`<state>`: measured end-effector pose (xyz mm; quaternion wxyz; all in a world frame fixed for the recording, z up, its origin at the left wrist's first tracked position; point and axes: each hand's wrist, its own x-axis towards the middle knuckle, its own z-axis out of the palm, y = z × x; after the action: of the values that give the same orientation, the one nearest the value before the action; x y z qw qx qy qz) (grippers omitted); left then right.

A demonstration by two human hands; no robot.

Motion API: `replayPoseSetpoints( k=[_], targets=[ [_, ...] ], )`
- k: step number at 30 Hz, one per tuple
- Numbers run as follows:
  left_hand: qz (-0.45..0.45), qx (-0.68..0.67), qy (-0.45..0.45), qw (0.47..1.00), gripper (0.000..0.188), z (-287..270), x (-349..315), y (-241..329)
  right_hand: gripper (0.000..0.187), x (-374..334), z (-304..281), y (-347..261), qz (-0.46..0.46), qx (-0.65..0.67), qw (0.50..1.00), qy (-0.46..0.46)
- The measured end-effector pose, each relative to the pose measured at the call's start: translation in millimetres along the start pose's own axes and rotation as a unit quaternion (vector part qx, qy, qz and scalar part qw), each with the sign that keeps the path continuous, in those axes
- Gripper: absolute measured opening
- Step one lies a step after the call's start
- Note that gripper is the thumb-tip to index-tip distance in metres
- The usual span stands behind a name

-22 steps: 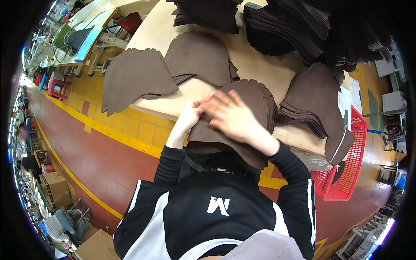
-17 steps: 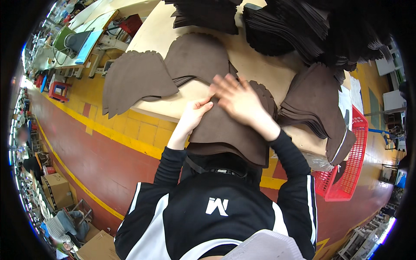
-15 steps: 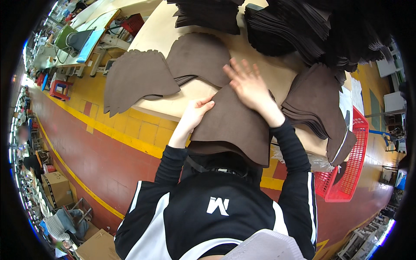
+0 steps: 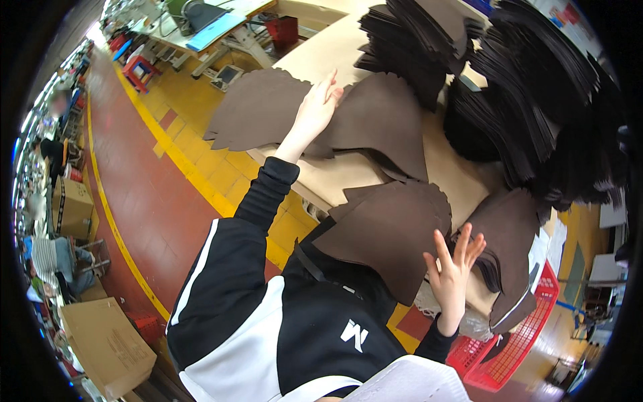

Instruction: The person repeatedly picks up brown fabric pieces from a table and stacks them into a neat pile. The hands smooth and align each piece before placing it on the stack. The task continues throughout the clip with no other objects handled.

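My left hand [image 4: 315,117] is stretched forward over the right edge of the far-left dark brown leather-like piece [image 4: 258,110], its fingers extended and holding nothing visible. Beside it lies a second stack of brown pieces [image 4: 382,114]. Nearest my body, several brown pieces [image 4: 395,231] with scalloped edges lie fanned out and overhang the table's front edge. My right hand [image 4: 452,278] hovers just right of them, fingers spread and free. A thicker stack of brown pieces [image 4: 502,224] sits farther right, beyond that hand.
Tall stacks of dark pieces [image 4: 529,100] fill the back right of the beige table [image 4: 321,175]. A red plastic basket [image 4: 519,355] stands at the right, next to clear plastic wrap [image 4: 472,325]. Left, beyond the walkway, are a cardboard box [image 4: 110,348] and a red stool [image 4: 139,72].
My left hand has let go of the near pieces and reached forward to the far-left stack. My right hand has come off them and drawn back right. The view has turned.
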<state>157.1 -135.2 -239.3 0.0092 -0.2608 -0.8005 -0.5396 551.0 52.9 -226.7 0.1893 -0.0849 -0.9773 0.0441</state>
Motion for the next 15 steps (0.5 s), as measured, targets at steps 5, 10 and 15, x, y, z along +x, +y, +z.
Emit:
replayPoseSetpoints(
  k=[5,10,15],
  targets=[
    [0.11,0.231,-0.123,0.959,0.072,-31.1,-50.4,-47.3,0.057,-15.4,5.4,3.1,0.069,0.026,0.997,-0.029],
    [0.052,0.262,-0.139,0.954,0.065,-34.5,-121.2,-72.3,0.057,-0.5,15.7,-7.0,0.039,0.069,0.994,-0.082],
    [0.103,0.306,-0.1,0.941,0.063,-25.2,-111.2,-67.0,0.056,25.7,18.2,-24.0,-0.021,0.073,0.995,-0.058]
  ],
)
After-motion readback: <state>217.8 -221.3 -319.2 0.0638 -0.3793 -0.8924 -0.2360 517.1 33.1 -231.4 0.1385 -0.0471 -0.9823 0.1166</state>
